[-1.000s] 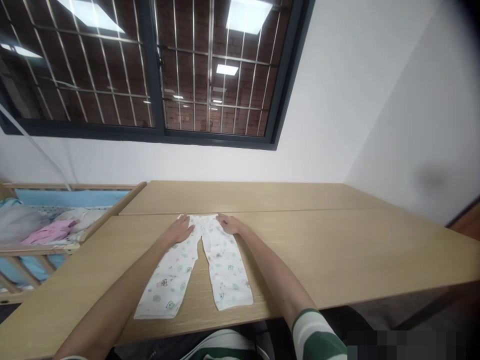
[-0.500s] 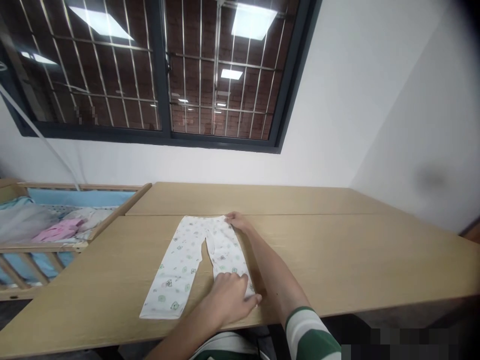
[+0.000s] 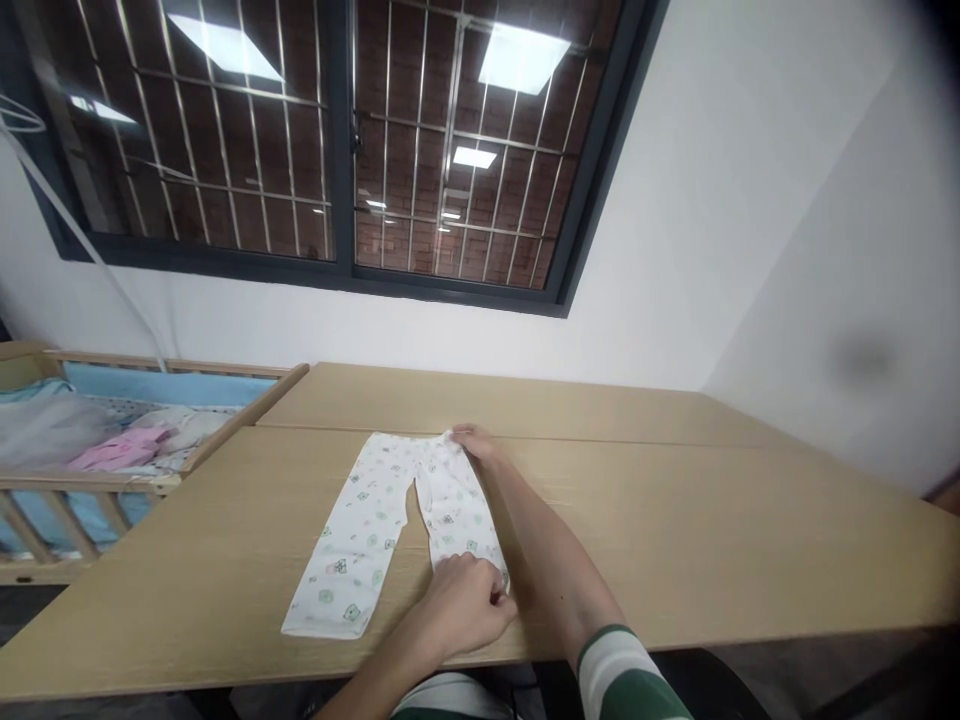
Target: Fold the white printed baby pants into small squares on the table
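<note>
White baby trousers (image 3: 375, 520) with small green and pink prints lie flat on the wooden table (image 3: 675, 520), waistband away from me, legs spread toward me. My left hand (image 3: 465, 605) is at the near cuff of the right leg, fingers pinched closed on the hem. My right hand (image 3: 471, 440) rests at the right corner of the waistband, fingers curled on the fabric. The left leg lies untouched.
A wooden cot (image 3: 112, 450) with blue lining and pink and white clothes stands to the left of the table. A white wall and a barred window (image 3: 337, 150) rise behind the table. My striped sleeve (image 3: 630, 680) shows at the bottom.
My left hand left the waistband, came back to the near cuff of the right leg and has closed on the hem. My right hand stayed at the waistband corner.
</note>
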Demonstrator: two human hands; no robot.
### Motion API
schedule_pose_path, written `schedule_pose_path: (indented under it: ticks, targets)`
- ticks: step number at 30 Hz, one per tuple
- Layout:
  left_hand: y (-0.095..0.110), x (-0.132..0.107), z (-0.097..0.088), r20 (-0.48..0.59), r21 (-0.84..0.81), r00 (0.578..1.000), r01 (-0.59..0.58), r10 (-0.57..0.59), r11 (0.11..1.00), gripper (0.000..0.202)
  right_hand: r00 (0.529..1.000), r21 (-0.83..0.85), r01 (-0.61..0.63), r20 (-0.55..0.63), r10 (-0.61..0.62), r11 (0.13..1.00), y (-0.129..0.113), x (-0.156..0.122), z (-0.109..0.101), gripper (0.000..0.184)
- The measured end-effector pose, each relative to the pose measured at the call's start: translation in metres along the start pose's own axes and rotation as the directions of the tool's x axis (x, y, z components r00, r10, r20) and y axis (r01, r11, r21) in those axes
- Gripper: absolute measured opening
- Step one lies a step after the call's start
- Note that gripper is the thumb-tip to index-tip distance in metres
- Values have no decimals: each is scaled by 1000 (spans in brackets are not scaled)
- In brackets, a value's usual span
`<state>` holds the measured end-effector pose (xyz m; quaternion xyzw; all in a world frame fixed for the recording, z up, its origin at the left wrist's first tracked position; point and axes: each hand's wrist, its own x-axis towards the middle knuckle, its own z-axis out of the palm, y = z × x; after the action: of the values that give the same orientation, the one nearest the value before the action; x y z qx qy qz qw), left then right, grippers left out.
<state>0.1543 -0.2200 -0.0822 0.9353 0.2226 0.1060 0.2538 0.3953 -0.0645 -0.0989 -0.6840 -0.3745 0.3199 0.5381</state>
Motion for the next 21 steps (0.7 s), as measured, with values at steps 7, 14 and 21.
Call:
schedule_pose_path:
  ticks: [7, 14, 21]
  targets:
    - [-22, -32, -22, -107, -584, 991, 4, -81, 812, 19, 999, 108, 33, 37, -37, 994, -28, 6, 29, 36]
    - [-67, -88, -44, -145, -850, 951, 21, -272, 527, 48, 997, 17, 69, -15, -69, 997, -54, 12, 83, 33]
    - [-115, -131, -45, -152, -862, 875, 110, -459, 496, 57, 996, -191, 68, -39, -77, 979, -53, 17, 149, 38]
